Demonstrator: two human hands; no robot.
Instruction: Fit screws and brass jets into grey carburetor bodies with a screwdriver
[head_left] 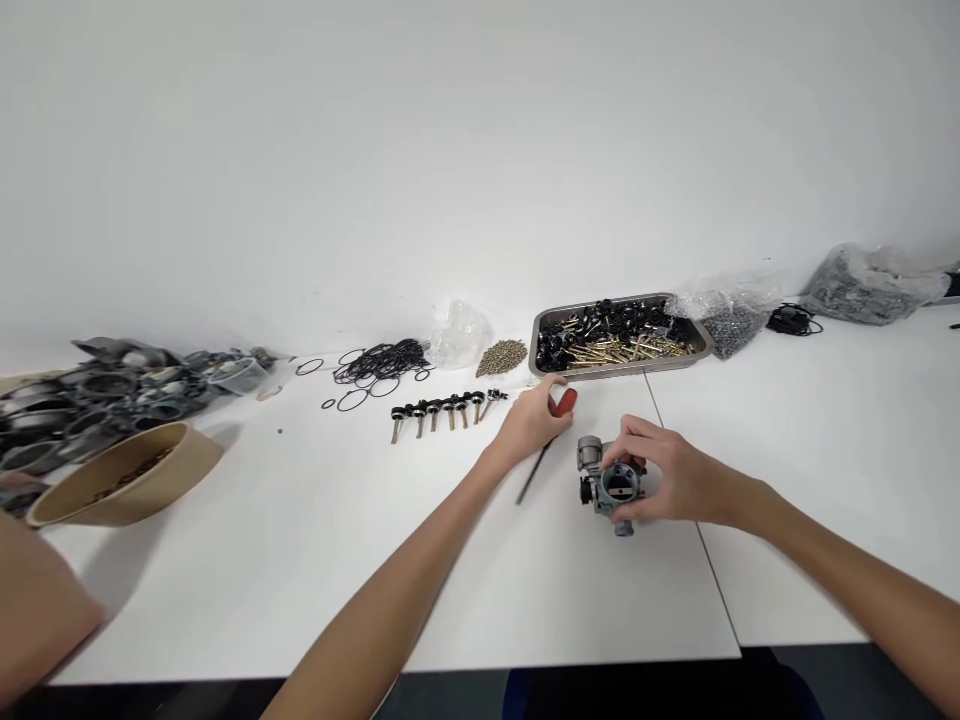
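A grey metal carburetor-like part (621, 484) with a round bore stands on the white table. My right hand (660, 470) grips it from the right, fingers over its top and thumb low by the bore. To its left, my left hand (534, 420) is closed round the red handle of a screwdriver (567, 402), whose dark shaft slants down toward the tabletop. Behind my left hand lies a metal tray (534, 345) of black-capped brass pieces. A row of similar black-topped pins (435, 408) lies left of that hand.
Black rubber rings (382, 362), small brass pieces (502, 357) and a clear bag (459, 335) lie along the wall. Grey parts (97, 395) and a tan bowl (169, 470) are at left. Bagged pieces (862, 285) and a black bundle (791, 320) sit back right.
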